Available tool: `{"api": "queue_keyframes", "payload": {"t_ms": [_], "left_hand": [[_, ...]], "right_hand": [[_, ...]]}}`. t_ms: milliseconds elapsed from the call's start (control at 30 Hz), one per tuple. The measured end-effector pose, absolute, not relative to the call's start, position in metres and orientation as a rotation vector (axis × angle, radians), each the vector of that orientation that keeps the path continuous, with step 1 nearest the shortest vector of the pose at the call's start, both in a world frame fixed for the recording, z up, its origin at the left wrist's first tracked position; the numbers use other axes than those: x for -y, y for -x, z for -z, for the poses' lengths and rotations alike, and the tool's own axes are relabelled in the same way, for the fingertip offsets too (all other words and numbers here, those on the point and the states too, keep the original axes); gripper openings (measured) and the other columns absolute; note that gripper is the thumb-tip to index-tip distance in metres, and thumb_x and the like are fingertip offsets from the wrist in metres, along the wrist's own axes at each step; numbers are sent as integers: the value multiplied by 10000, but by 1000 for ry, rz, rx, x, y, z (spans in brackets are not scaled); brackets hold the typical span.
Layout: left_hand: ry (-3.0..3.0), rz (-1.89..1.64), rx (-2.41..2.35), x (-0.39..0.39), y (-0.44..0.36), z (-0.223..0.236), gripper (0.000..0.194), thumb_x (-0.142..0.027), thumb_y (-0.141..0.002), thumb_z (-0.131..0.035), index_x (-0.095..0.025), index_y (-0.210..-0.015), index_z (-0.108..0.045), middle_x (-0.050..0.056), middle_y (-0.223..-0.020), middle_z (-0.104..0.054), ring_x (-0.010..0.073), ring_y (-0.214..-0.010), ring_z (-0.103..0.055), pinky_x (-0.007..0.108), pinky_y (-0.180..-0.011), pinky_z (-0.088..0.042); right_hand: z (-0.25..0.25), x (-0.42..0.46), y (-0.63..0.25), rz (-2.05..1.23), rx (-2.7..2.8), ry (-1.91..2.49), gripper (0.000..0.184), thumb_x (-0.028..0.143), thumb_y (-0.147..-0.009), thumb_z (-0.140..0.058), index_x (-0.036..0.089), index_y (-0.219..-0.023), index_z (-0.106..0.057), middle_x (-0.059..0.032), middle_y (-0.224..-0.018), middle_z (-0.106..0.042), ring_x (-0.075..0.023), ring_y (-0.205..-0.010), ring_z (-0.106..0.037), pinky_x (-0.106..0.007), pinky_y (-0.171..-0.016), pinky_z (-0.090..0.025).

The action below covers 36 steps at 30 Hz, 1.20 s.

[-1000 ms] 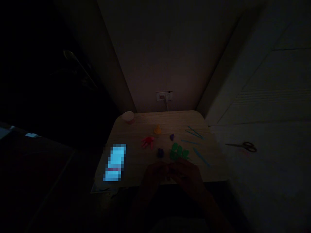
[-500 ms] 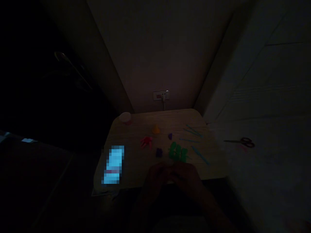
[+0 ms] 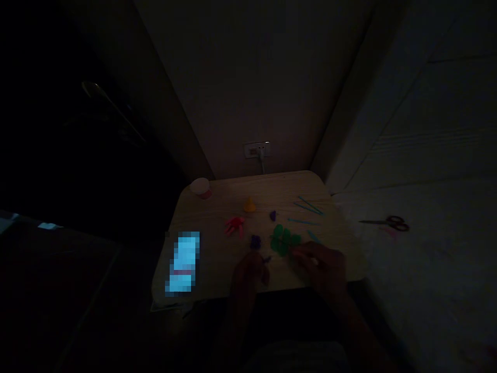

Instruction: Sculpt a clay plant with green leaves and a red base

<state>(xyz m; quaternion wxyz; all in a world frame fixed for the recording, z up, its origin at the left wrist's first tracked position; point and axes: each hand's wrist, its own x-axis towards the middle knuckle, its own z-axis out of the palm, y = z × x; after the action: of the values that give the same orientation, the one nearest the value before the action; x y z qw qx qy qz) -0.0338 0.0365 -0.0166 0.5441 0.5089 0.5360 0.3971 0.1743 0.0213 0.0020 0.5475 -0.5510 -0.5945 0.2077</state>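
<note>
The scene is very dim. Near the front edge of the wooden table, my left hand is closed, with a small dark piece sticking out from its fingertips; its kind is unclear. To the right, my right hand pinches the stem end of a green leaf-like piece with several rounded lobes and a dark line along its middle. A purple flower-like piece lies just beyond my left hand. Farther back are a smaller purple piece, a red piece with finger-like prongs and an orange cone-shaped piece.
Several thin blue sticks lie at the table's right. A glowing, pixelated rectangle is at the left, and a round tub at the back-left corner. Scissors rest on a pale surface to the right. A wall socket holds a plug.
My hands, together before, have moved apart. The right one went right and up to the green piece, covering part of a blue stick. The dark piece now shows in my left fingers.
</note>
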Motion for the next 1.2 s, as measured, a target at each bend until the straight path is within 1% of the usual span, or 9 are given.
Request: {"api": "queue_keyframes", "payload": {"t_ms": [67, 167, 333, 500, 700, 833, 933, 1033, 1200], "left_hand": [[-1285, -1018, -1430, -43, 49, 19, 477, -542, -1031, -446, -219, -697, -556, 17, -634, -588, 177, -618, -542, 298, -636, -449], [-1473, -1091, -1609, -54, 73, 27, 251, -399, -945, -601, -216, -785, -661, 34, -763, -656, 217, -759, -593, 333, -746, -478], [-2023, -1008, -1816, -63, 88, 45, 148, -320, -906, -657, -227, -887, -771, 91, -980, -727, 303, -955, -642, 453, -887, -509], [-2149, -1029, -1854, -62, 86, 52, 113, -291, -909, -673, -205, -966, -718, 107, -1011, -697, 312, -976, -631, 456, -874, -513], [-2192, -1257, -1844, -55, 78, 44, 85, -239, -950, -618, -213, -1013, -669, 111, -1123, -663, 301, -1070, -615, 483, -956, -499], [-2209, -1383, -1692, -41, 62, 25, 105, -195, -974, -596, -220, -1050, -663, 104, -1162, -653, 284, -1105, -613, 468, -968, -499], [-2282, -1364, -1429, -31, 46, 12, 217, -154, -965, -604, -233, -1160, -656, 94, -1199, -673, 261, -1148, -626, 425, -976, -525], [-2303, -1312, -1254, -26, 30, 5, 370, -152, -988, -583, -240, -1347, -603, 111, -1320, -682, 269, -1269, -619, 459, -1067, -515], [-2301, -1343, -1288, -22, 17, 2, 428, -167, -992, -619, -239, -1412, -576, 130, -1396, -667, 288, -1373, -571, 504, -1139, -482]], "right_hand": [[-5, -26, -193, -371, 1087, 1463, 225, 414, -906, -767, 224, -804, -832, -27, -648, -771, -193, -536, -694, -293, -523, -549], [-9, -34, -213, -314, 807, 1541, 243, 424, -879, -762, 190, -881, -826, -18, -635, -743, -173, -535, -655, -281, -519, -523], [-3, -39, -203, -613, 949, 1512, 368, 472, -938, -681, 194, -1141, -813, -97, -931, -849, -223, -676, -768, -380, -676, -640], [4, -38, -173, -896, 928, 1276, 360, 505, -991, -655, 231, -1198, -765, -145, -1191, -824, -296, -944, -825, -480, -853, -685], [-2, -36, -154, -971, 952, 1156, 285, 376, -990, -682, 291, -1257, -732, -107, -1432, -717, -318, -1327, -684, -579, -1153, -528], [0, -31, -145, -1026, 957, 1073, 328, 306, -965, -681, 308, -1290, -724, -81, -1531, -648, -304, -1448, -584, -575, -1246, -430], [-2, -27, -136, -1161, 898, 985, 372, 349, -966, -708, 315, -1336, -710, -83, -1565, -622, -301, -1465, -572, -566, -1273, -392], [-6, -25, -130, -1385, 878, 872, 469, 469, -984, -705, 331, -1429, -653, -109, -1556, -630, -300, -1427, -614, -566, -1254, -414], [-9, -24, -129, -1488, 849, 857, 534, 564, -975, -697, 328, -1451, -646, -120, -1525, -657, -293, -1426, -616, -554, -1230, -441]]}}
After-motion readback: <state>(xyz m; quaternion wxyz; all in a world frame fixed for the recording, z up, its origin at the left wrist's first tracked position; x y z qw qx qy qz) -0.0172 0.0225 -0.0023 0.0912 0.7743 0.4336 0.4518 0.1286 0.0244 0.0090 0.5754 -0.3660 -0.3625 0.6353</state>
